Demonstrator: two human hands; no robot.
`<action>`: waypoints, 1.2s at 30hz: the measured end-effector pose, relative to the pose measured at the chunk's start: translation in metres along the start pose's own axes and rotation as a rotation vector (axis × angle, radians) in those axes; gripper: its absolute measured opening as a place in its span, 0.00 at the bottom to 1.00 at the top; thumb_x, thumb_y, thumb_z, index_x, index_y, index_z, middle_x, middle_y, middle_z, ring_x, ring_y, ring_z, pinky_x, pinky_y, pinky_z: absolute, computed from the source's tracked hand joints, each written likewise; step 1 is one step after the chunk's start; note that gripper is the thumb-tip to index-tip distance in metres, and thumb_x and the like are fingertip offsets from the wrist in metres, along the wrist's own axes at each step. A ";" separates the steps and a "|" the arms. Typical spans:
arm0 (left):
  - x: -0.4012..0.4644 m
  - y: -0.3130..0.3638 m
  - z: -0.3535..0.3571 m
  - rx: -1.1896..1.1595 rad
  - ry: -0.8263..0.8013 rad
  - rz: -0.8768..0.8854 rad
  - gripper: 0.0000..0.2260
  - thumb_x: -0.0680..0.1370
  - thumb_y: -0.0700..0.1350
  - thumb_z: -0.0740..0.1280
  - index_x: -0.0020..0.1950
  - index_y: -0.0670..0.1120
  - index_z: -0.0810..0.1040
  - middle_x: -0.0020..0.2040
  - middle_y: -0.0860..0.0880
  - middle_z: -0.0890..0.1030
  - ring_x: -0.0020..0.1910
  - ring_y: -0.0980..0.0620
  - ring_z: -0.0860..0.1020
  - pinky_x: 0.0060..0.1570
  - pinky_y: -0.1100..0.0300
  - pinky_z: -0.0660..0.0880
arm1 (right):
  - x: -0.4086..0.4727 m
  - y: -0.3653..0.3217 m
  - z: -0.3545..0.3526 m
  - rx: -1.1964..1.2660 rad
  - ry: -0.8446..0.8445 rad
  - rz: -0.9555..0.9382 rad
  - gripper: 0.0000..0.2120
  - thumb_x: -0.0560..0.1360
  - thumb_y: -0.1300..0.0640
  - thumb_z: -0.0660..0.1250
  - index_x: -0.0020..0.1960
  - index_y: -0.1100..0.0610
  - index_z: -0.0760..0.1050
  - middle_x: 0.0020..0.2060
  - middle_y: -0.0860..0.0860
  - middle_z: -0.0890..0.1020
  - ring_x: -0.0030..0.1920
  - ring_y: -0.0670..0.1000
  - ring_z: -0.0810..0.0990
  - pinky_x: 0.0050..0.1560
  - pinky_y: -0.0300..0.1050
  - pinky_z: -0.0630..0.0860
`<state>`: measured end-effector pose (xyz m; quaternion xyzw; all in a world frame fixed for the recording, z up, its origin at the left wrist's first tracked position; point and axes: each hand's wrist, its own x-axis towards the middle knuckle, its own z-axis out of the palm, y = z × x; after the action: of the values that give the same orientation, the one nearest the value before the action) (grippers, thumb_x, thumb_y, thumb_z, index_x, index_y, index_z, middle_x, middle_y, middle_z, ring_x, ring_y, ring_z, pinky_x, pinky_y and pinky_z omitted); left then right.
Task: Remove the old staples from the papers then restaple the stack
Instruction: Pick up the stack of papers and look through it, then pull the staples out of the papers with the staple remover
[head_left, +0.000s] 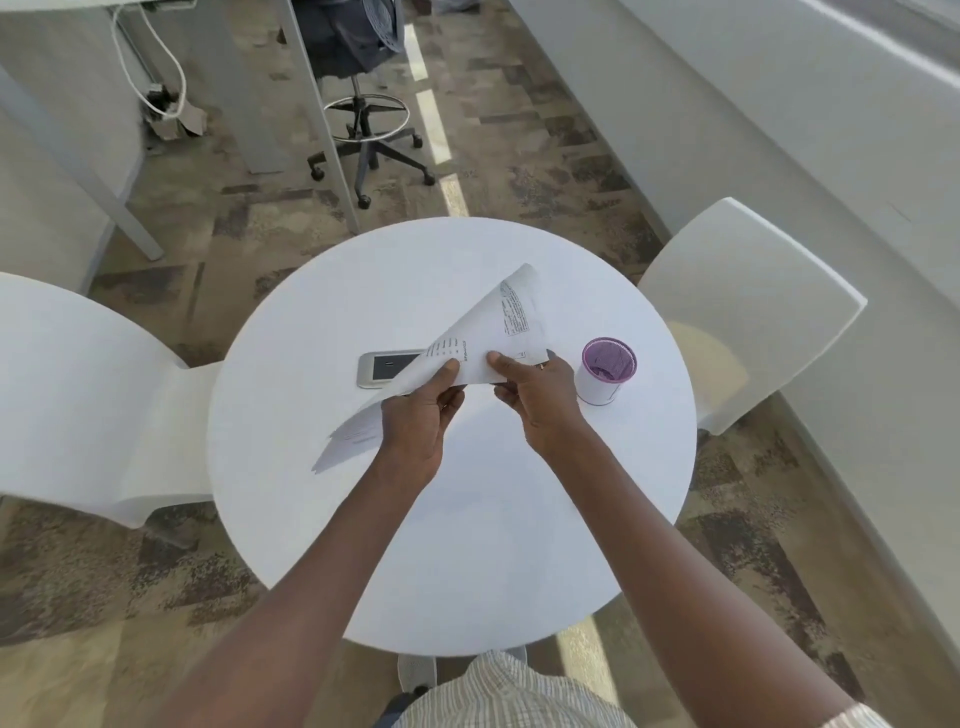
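Note:
A stack of white printed papers (488, 322) is held up above the round white table (457, 545), bent into a tent-like fold. My left hand (418, 415) grips its lower middle edge, thumb on top. My right hand (535, 395) pinches the same edge just to the right, thumb on the sheet near a corner. A grey stapler (384, 368) lies flat on the table behind the papers, partly hidden by them. No staple can be made out on the papers.
A white cup with a purple mesh inside (605, 370) stands on the table right of my right hand. White chairs sit at the left (88, 395) and right (748, 306). A rolling stool (371, 140) and desk legs are beyond.

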<state>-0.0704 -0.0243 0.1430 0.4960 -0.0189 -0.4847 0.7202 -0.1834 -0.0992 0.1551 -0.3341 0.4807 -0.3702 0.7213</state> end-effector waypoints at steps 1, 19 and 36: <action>0.001 -0.001 -0.001 0.029 0.014 0.021 0.10 0.74 0.36 0.74 0.53 0.46 0.81 0.49 0.48 0.85 0.46 0.52 0.83 0.45 0.61 0.81 | 0.001 0.002 0.000 -0.081 0.079 -0.056 0.24 0.70 0.64 0.77 0.62 0.59 0.72 0.54 0.55 0.81 0.48 0.52 0.81 0.45 0.45 0.79; 0.025 -0.031 -0.032 0.067 0.184 0.006 0.10 0.74 0.36 0.74 0.52 0.46 0.80 0.49 0.50 0.85 0.43 0.54 0.84 0.42 0.61 0.81 | 0.017 0.047 -0.060 -0.632 0.192 -0.234 0.26 0.74 0.62 0.73 0.69 0.59 0.70 0.59 0.54 0.77 0.50 0.52 0.81 0.53 0.47 0.79; 0.033 -0.066 -0.037 0.169 0.261 -0.144 0.13 0.73 0.44 0.77 0.54 0.53 0.80 0.48 0.56 0.86 0.40 0.59 0.83 0.38 0.63 0.75 | 0.050 0.114 -0.179 -1.060 0.358 0.071 0.23 0.74 0.62 0.72 0.66 0.66 0.71 0.60 0.61 0.74 0.61 0.60 0.75 0.58 0.55 0.75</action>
<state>-0.0792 -0.0242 0.0607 0.6136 0.0697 -0.4630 0.6359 -0.3139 -0.1071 -0.0189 -0.5665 0.7270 -0.1042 0.3737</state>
